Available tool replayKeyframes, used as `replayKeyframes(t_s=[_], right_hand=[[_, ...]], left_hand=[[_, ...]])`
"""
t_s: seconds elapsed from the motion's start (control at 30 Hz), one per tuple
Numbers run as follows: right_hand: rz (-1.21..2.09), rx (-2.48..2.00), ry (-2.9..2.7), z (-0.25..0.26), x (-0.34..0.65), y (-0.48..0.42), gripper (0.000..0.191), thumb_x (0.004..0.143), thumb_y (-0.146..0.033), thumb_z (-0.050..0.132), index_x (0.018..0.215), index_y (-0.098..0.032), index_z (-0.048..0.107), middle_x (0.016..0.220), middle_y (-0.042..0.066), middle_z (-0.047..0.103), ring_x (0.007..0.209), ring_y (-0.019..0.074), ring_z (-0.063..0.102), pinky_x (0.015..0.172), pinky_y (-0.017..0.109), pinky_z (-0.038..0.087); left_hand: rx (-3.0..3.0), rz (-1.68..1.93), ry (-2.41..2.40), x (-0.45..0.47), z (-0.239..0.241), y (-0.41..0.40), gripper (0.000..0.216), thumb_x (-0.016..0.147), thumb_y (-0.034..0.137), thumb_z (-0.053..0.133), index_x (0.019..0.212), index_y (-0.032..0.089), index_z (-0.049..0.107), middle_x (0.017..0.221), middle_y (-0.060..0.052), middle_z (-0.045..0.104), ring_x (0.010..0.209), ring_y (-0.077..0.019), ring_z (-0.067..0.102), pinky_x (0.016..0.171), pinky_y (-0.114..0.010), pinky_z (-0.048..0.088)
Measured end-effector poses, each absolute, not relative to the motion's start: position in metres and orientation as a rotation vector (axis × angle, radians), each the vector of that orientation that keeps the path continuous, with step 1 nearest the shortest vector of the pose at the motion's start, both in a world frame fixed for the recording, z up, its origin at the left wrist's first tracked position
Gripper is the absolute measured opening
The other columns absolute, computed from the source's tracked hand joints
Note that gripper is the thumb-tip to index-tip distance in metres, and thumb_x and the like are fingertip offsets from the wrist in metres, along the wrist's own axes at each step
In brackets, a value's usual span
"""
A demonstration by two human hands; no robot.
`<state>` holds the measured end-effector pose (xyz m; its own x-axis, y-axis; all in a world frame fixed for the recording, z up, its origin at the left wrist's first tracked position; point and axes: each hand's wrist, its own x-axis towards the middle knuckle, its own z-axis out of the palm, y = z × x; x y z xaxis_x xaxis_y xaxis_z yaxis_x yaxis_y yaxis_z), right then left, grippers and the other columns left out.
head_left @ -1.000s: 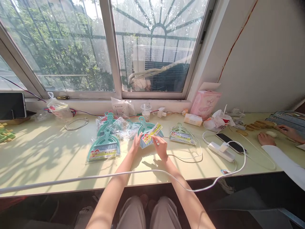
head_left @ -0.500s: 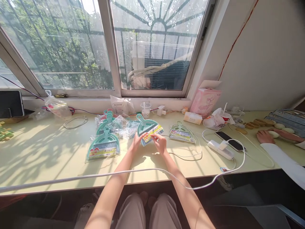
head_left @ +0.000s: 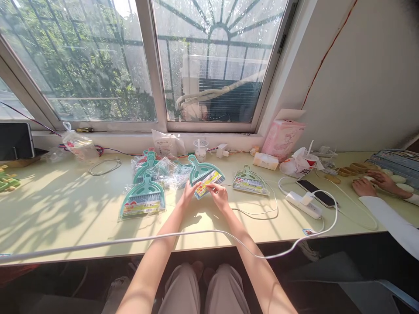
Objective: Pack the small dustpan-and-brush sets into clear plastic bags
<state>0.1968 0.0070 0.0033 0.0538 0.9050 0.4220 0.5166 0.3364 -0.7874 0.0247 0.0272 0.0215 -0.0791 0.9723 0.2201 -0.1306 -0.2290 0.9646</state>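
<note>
A teal dustpan and brush set (head_left: 203,171) with a yellow printed label is held tilted above the table, its handle pointing up and left. My left hand (head_left: 187,194) grips its lower left edge. My right hand (head_left: 218,195) pinches at the label's lower edge with thumb and forefinger. To the left lies a bagged dustpan set (head_left: 143,196) with a similar label, and behind it more teal sets (head_left: 149,169) sit among crumpled clear plastic wrap (head_left: 167,171). On the right rests another bagged, olive-green dustpan set (head_left: 250,181).
A white cable (head_left: 196,234) sags across the front, over my forearms. To the right are a power strip (head_left: 303,205), a phone (head_left: 317,193) and a co-worker's hands (head_left: 364,187). A lidded cup (head_left: 200,150), pink box (head_left: 283,138) and tissue pack (head_left: 266,161) stand along the back.
Both hands stay almost in place on the dustpan set, with only a slight shift of the right fingers at the label. The co-worker's far hand has moved left, closer to the other hand.
</note>
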Motion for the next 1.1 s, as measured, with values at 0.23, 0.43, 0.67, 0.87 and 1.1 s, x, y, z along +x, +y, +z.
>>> replayKeyframes(t_s=[0.23, 0.43, 0.67, 0.87, 1.1], right_hand=[[0.410, -1.424, -1.585, 0.008, 0.197, 0.004, 0.037, 0.102, -0.047, 0.056, 0.104, -0.026, 0.087, 0.107, 0.007, 0.085, 0.073, 0.0227, 0.069, 0.080, 0.036, 0.057], [0.296, -1.527, -1.505, 0.006, 0.199, 0.005, 0.044, 0.106, -0.053, 0.054, 0.103, -0.023, 0.086, 0.091, 0.007, 0.077, 0.076, 0.0235, 0.067, 0.075, 0.035, 0.052], [0.118, -1.474, -1.596, 0.001, 0.204, 0.008, 0.033, 0.104, -0.043, 0.059, 0.121, -0.036, 0.087, 0.105, 0.011, 0.066, 0.104, 0.0302, 0.062, 0.082, 0.038, 0.057], [0.169, -1.499, -1.551, 0.001, 0.207, 0.010, 0.045, 0.110, -0.041, 0.044, 0.108, -0.038, 0.088, 0.105, 0.011, 0.069, 0.106, 0.0315, 0.063, 0.085, 0.039, 0.057], [0.338, -1.396, -1.292, 0.003, 0.202, 0.009, 0.037, 0.109, -0.044, 0.043, 0.120, -0.031, 0.076, 0.134, 0.014, 0.065, 0.124, 0.0316, 0.064, 0.105, 0.047, 0.057]], left_hand=[[1.266, 1.415, 1.015, 0.024, 0.020, 0.031, 0.035, 0.073, 0.035, 0.090, 0.101, 0.026, 0.071, 0.102, -0.012, 0.078, 0.109, -0.0374, 0.075, 0.108, -0.058, 0.059], [1.226, 1.414, 1.027, 0.023, 0.018, 0.034, 0.042, 0.073, 0.031, 0.089, 0.109, 0.022, 0.069, 0.116, -0.017, 0.078, 0.119, -0.0390, 0.072, 0.109, -0.052, 0.056], [1.275, 1.389, 0.957, 0.026, 0.017, 0.035, 0.049, 0.074, 0.026, 0.086, 0.118, 0.018, 0.067, 0.120, -0.016, 0.078, 0.110, -0.0330, 0.073, 0.106, -0.046, 0.056], [1.267, 1.442, 1.004, 0.024, 0.021, 0.031, 0.043, 0.075, 0.029, 0.086, 0.113, 0.020, 0.067, 0.115, -0.014, 0.079, 0.117, -0.0362, 0.073, 0.106, -0.048, 0.058], [1.278, 1.486, 1.012, 0.023, 0.015, 0.033, 0.047, 0.077, 0.037, 0.089, 0.118, 0.025, 0.069, 0.115, -0.013, 0.078, 0.121, -0.0362, 0.073, 0.109, -0.053, 0.058]])
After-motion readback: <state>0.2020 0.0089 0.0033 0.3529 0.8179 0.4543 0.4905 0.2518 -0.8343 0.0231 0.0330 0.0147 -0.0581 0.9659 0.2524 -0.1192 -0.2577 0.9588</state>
